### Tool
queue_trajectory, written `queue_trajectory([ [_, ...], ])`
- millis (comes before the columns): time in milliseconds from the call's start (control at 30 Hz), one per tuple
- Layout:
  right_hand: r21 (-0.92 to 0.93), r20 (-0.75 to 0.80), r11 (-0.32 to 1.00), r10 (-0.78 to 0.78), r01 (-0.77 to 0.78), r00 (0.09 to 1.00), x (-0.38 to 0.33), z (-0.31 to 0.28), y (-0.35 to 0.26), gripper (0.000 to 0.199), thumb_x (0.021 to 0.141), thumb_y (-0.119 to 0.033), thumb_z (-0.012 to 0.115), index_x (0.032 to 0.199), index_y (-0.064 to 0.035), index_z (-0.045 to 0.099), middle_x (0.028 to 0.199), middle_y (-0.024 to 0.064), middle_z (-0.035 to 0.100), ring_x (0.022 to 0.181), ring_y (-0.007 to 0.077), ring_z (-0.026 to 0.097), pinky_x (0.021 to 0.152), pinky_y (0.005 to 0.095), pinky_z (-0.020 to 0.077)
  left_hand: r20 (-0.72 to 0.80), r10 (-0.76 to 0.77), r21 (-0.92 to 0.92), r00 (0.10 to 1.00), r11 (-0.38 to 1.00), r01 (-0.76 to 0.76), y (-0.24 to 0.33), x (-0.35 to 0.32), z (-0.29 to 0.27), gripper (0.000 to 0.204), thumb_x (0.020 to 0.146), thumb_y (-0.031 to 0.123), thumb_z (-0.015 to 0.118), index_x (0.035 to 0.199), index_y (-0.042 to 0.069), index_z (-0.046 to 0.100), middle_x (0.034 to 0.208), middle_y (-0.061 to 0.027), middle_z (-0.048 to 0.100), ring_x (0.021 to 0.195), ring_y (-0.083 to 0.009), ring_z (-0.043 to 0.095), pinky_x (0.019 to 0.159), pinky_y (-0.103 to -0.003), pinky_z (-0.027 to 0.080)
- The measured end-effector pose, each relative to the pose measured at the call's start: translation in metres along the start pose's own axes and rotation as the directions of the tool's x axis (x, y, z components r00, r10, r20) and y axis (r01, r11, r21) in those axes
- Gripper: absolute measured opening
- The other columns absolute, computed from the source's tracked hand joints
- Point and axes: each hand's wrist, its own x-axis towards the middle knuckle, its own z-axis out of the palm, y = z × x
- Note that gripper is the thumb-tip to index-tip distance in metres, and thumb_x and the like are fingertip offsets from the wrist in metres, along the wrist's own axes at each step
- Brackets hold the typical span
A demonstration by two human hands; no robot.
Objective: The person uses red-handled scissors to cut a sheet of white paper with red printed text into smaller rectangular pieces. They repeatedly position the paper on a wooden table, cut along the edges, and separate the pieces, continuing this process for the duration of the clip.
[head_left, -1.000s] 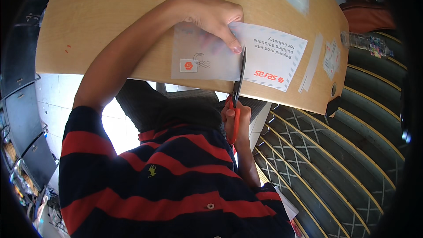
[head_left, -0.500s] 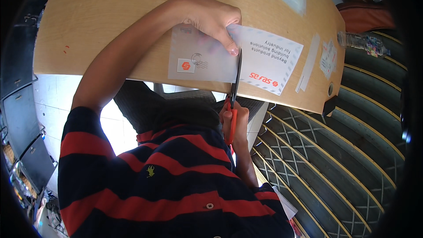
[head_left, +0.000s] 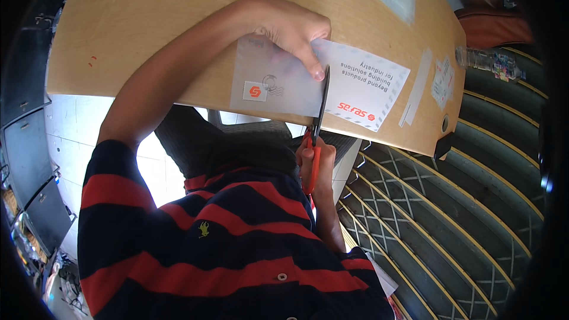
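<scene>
We press our left hand flat on a white envelope that lies at the near edge of the wooden table; the fingers are stretched over the paper and pin it down, not gripping it. Our right hand, at 6 o'clock from the envelope, has its fingers closed through the red handles of the scissors. The dark blades point to 12 o'clock and lie over the envelope, just beside our left fingertips.
</scene>
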Motion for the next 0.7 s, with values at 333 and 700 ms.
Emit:
queue_trajectory([
  [333,-0.026,-0.001,1.0,0.016,-0.016,1.0,0.001,0.004,0.002,0.062,0.091,-0.06,0.061,0.074,-0.0007,0.053,0.052,0.011,0.049,0.046,0.0285,0.056,0.049,0.0363,0.0441,0.091,-0.058,0.014,0.994,0.998,0.057,0.008,-0.002,-0.003,0.045,0.078,0.031,0.08,0.102,-0.005,0.069,0.085,-0.0149,0.073,0.066,-0.0214,0.07,0.051,-0.033,0.054],
  [700,0.085,0.03,0.996,0.012,-0.015,0.999,0.002,0.003,0.0,0.063,0.093,-0.06,0.06,0.072,-0.0009,0.053,0.051,0.006,0.046,0.044,0.0188,0.051,0.046,0.0321,0.0414,0.054,-0.059,0.032,0.997,0.998,0.057,0.005,-0.003,0.001,0.051,0.072,0.039,0.083,0.093,-0.005,0.069,0.07,-0.0122,0.07,0.05,-0.0196,0.064,0.043,-0.032,0.046],
])
